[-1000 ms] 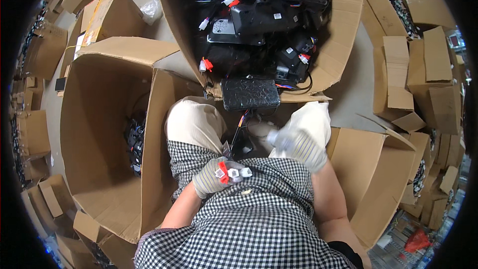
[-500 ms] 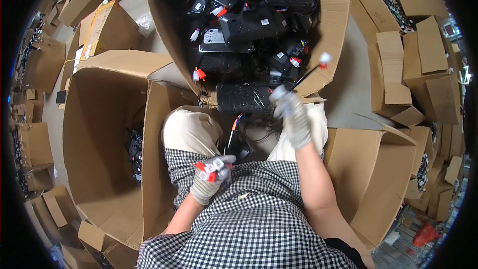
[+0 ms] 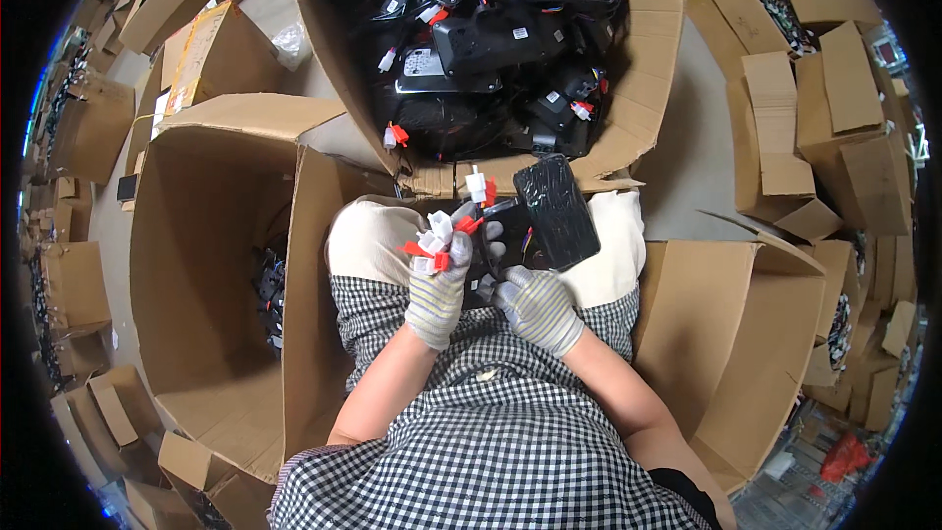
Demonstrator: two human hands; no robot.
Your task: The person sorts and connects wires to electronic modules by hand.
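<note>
A black module [image 3: 556,210] sits over the lap, tilted, its low end in the right hand [image 3: 538,304], fingers curled round it. At its nine o'clock the left hand [image 3: 438,290] grips a bunch of red and white plugs [image 3: 432,243]. At twelve, a box [image 3: 648,59] of like modules.

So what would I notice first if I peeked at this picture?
Probably the gloved left hand in the middle, its grip full of red and white plastic wire connectors. Beside it the gloved right hand holds a flat black rectangular module over the lap. Above sits a big cardboard box heaped with similar black modules.
</note>
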